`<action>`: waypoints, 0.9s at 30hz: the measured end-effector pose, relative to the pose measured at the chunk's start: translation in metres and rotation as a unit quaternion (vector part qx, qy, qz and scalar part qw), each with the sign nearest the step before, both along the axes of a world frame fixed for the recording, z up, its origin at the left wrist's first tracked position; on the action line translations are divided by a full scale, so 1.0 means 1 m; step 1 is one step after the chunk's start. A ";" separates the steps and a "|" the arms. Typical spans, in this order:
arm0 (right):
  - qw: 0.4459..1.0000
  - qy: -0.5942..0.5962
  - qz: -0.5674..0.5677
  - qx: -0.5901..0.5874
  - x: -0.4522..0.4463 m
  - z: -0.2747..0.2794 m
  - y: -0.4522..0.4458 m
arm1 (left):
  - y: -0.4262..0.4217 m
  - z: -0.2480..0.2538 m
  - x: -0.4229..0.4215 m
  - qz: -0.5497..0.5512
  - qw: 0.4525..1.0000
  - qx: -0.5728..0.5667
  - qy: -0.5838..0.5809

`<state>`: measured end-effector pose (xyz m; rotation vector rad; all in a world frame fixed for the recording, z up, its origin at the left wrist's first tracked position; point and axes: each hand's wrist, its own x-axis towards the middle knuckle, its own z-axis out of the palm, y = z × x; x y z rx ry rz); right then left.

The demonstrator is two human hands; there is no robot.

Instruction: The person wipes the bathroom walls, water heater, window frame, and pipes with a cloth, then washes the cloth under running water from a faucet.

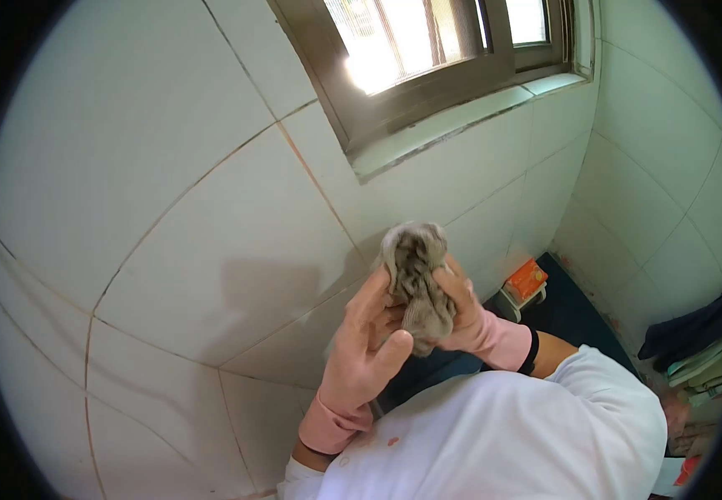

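A crumpled grey-brown cloth is held up in front of the white tiled wall, between my two hands. Both hands wear pink gloves. My left hand grips the cloth's left side, with the thumb low and the fingertips partly behind the fabric. On the other side, my right hand has its fingers closed on the cloth's right edge. The fabric is bunched, with darker folds near its top.
A window with a brown frame and a tiled sill is above. An orange packet sits on a small white holder at the right. Dark and green cloths hang at the far right.
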<state>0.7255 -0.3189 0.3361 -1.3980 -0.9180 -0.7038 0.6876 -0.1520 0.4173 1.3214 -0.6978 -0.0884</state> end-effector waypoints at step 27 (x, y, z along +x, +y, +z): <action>0.816 -0.473 -0.115 -0.312 0.071 0.042 0.127 | 0.108 -0.052 -0.055 0.390 0.917 -0.046 -0.062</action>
